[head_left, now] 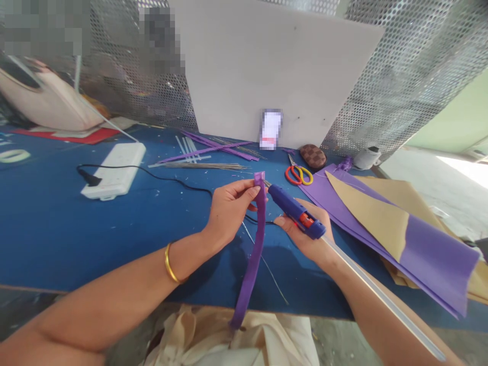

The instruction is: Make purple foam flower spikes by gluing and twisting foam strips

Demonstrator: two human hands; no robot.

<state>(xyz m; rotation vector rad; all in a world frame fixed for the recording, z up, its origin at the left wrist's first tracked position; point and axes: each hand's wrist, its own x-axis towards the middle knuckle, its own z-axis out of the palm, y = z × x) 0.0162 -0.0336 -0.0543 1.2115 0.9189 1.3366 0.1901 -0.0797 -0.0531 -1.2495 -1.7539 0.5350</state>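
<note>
My left hand [229, 208] pinches the top end of a long purple strip [254, 254] that hangs down past the table's front edge. A gold bangle sits on that wrist. My right hand [310, 236] grips a blue glue gun [295, 211] with an orange trigger. Its nozzle points at the top of the strip, almost touching it. A clear glue stick [381, 297] sticks out of the gun's back along my right forearm. A thin wire [267, 267] lies on the blue table [57, 223] under the strip.
A white power strip [114, 170] with a black cable lies at the left. Orange and yellow scissors [299, 174], purple strips and thin sticks [206, 152] lie further back. Purple and tan sheets [400, 229] cover the right. A white board [274, 66] leans on perforated metal mesh.
</note>
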